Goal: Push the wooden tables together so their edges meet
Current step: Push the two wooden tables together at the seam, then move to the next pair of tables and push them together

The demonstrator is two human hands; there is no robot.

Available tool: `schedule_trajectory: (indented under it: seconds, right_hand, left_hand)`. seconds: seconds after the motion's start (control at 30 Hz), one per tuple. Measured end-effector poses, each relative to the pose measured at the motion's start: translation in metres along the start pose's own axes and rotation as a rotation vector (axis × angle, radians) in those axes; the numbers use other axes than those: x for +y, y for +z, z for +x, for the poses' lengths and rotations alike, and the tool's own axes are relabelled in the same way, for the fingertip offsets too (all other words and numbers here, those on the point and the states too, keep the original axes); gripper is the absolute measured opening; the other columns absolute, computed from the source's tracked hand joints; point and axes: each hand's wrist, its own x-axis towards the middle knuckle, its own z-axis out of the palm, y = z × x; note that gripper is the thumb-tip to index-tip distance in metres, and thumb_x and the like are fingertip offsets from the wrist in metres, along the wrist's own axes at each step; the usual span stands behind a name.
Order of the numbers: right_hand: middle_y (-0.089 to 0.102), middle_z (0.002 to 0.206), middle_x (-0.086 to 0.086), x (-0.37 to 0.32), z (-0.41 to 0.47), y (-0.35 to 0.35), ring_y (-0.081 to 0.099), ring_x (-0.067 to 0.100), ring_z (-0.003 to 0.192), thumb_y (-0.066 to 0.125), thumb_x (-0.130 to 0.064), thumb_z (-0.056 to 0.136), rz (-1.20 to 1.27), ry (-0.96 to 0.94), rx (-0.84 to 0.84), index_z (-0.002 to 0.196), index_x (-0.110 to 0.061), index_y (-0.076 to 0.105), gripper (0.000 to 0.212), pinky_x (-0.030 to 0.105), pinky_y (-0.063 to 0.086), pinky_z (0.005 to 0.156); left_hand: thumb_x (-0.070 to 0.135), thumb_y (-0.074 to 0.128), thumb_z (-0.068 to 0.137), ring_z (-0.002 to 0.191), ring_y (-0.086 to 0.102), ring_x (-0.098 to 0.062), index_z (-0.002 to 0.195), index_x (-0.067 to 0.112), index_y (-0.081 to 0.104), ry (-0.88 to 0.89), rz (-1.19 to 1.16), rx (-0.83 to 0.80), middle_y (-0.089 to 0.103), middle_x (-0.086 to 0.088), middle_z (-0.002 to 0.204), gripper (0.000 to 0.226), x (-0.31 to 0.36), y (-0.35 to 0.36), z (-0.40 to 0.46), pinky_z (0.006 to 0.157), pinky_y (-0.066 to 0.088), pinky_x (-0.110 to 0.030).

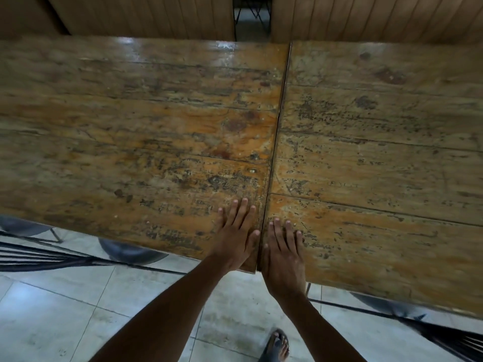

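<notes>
Two worn wooden tables stand side by side, the left table and the right table. Their inner edges lie against each other along a thin dark seam running from the far side to the near edge. My left hand rests flat on the near right corner of the left table, fingers spread. My right hand lies flat on the near left corner of the right table, just across the seam. Neither hand holds anything.
Black wire chairs stand under the left table, another black wire chair at the lower right. My sandalled foot is on the pale tiled floor. Two more wooden tables lie beyond, with a gap between them.
</notes>
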Motion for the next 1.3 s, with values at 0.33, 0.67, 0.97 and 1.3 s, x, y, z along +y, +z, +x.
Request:
schedule_trajectory:
  seconds: [0.33,0.67,0.97,1.3]
  right_hand:
    - [0.025,0.164,0.008,-0.111,0.038,-0.084,0.021,0.039,0.148,0.019,-0.054,0.092,0.0,-0.141,-0.158,0.151,-0.02,0.035,0.07,0.061,0.018,0.118]
    - [0.01,0.168,0.004,-0.387,0.026,-0.117,0.007,0.033,0.154,0.028,-0.058,0.1,-0.016,-0.534,-0.103,0.158,-0.022,0.01,0.071,0.055,0.014,0.122]
    - [0.023,0.165,0.006,-0.657,-0.04,-0.092,0.021,0.034,0.149,0.036,-0.052,0.099,-0.037,-0.736,-0.064,0.156,-0.021,0.02,0.066,0.052,0.025,0.117]
    - [0.04,0.154,0.004,-0.902,-0.024,0.004,0.038,0.033,0.138,0.044,-0.048,0.097,-0.03,-0.942,-0.114,0.149,-0.024,0.032,0.059,0.048,0.04,0.106]
  left_hand:
    - [0.054,0.024,0.102,0.153,0.009,-0.038,0.157,0.013,0.018,-0.022,0.098,0.091,0.01,-0.015,0.168,0.068,-0.061,-0.119,-0.07,0.12,0.009,-0.063]
    - [0.06,0.015,0.1,0.153,0.013,-0.036,0.155,0.012,0.027,-0.307,0.129,0.452,0.018,-0.016,0.166,0.073,-0.247,-0.242,-0.261,0.121,0.009,-0.059]
    - [0.065,0.019,0.097,0.154,0.006,-0.034,0.155,0.022,0.026,-0.52,0.139,0.624,0.012,-0.009,0.168,0.073,-0.432,-0.289,-0.476,0.121,0.004,-0.059]
    - [0.063,0.023,0.099,0.155,0.005,-0.031,0.153,0.027,0.03,-0.675,0.067,0.649,0.013,-0.008,0.168,0.065,-0.667,-0.281,-0.572,0.121,0.007,-0.061]
